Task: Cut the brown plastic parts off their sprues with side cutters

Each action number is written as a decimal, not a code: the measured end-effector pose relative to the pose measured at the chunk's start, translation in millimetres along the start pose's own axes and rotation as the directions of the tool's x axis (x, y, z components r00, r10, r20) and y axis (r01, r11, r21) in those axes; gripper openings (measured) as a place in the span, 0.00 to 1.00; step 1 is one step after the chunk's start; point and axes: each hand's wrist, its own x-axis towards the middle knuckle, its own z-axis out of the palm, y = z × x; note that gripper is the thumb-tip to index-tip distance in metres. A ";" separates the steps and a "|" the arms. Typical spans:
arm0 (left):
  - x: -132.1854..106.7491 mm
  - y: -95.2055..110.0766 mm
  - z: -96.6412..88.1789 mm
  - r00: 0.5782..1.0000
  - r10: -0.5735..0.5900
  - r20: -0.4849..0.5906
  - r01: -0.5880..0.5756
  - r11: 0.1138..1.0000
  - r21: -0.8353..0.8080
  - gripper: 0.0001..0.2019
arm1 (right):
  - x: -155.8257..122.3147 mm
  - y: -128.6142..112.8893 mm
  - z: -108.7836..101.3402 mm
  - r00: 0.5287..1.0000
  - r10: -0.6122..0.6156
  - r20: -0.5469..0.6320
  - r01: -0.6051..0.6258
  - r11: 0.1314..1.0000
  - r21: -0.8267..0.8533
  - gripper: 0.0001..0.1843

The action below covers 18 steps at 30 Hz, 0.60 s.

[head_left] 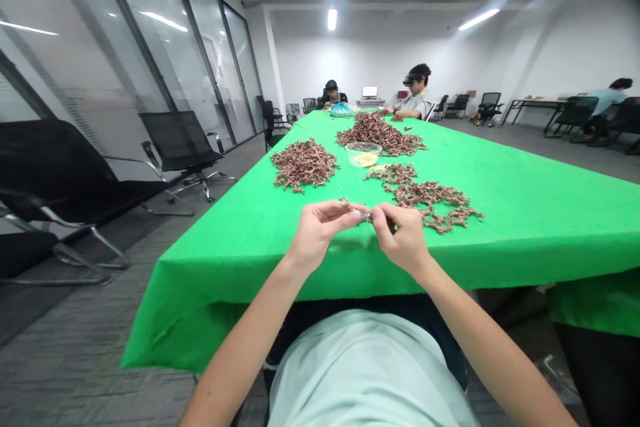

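Observation:
My left hand [319,225] and my right hand [404,235] meet above the near part of the green-covered table. Between their fingertips is a small silvery piece [367,217], pinched from both sides; its exact kind is too small to make out. A brownish bit [344,201] shows at the left index finger. Just beyond my right hand lies a loose spread of small, knobbly reddish-brown pieces [425,193]. A denser heap of the same pieces [305,163] sits beyond my left hand. Past the hands stands a clear plastic tub [363,155] with pale yellowish bits inside.
A larger brown heap [380,133] lies farther along the green cloth [525,193], with a teal bag [341,109] behind it. Two people sit at the far part of the table. Black chairs [183,140] stand along the glass wall on the left.

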 end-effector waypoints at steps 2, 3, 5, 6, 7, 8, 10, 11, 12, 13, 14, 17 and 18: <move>0.2 0.6 -2.6 1.000 0.003 -0.018 -0.003 1.000 0.010 0.08 | 0.0 -0.4 -0.6 1.000 0.019 -0.009 -0.019 1.000 0.016 0.19; 0.6 1.8 -5.2 0.999 0.007 -0.038 -0.006 1.000 0.026 0.08 | -0.1 -0.6 -0.9 0.999 0.030 -0.012 -0.030 0.999 0.025 0.19; 2.5 6.9 -13.7 0.995 0.024 -0.098 -0.015 0.996 0.092 0.09 | -0.2 -1.0 -1.2 0.999 0.049 -0.015 -0.049 0.998 0.044 0.20; 4.5 11.1 -19.6 0.990 0.043 -0.134 -0.024 0.990 0.142 0.10 | -0.3 -1.1 -1.2 0.998 0.056 -0.015 -0.055 0.997 0.051 0.20; 7.4 16.3 -26.5 0.986 0.066 -0.155 -0.032 0.977 0.209 0.10 | -0.4 -1.2 -1.1 0.998 0.060 -0.015 -0.059 0.997 0.055 0.20; 11.5 22.4 -34.3 0.981 0.098 -0.170 -0.046 0.957 0.286 0.11 | -0.4 -1.2 -0.9 0.998 0.060 -0.014 -0.059 0.997 0.056 0.20; 23.6 35.9 -52.4 0.979 0.148 -0.138 -0.072 0.894 0.443 0.13 | -0.4 -1.0 -0.4 0.998 0.056 -0.012 -0.055 0.997 0.054 0.20; 31.8 42.8 -62.5 0.976 0.176 -0.126 -0.085 0.847 0.525 0.14 | -0.4 -0.8 -0.2 0.998 0.054 -0.010 -0.053 0.997 0.050 0.20; 41.1 49.3 -73.1 0.970 0.204 -0.129 -0.085 0.789 0.608 0.15 | -0.3 -0.7 0.0 0.999 0.052 -0.009 -0.052 0.998 0.045 0.20; 51.5 55.2 -84.1 0.967 0.219 -0.132 -0.072 0.729 0.681 0.16 | -0.1 -0.7 0.1 0.999 0.052 -0.008 -0.052 0.998 0.040 0.20; 62.5 60.1 -95.4 0.958 0.243 -0.150 -0.056 0.673 0.737 0.17 | 0.0 -0.7 0.2 0.999 0.053 -0.007 -0.052 0.998 0.035 0.20; 95.3 67.9 -127.3 0.951 0.230 -0.207 0.056 0.531 0.845 0.19 | 0.6 -1.2 0.2 0.999 0.054 0.003 -0.054 0.998 0.028 0.21; 104.6 68.0 -136.1 0.945 0.202 -0.256 0.120 0.515 0.849 0.20 | 0.7 -1.4 0.1 0.999 0.053 0.008 -0.054 0.998 0.027 0.21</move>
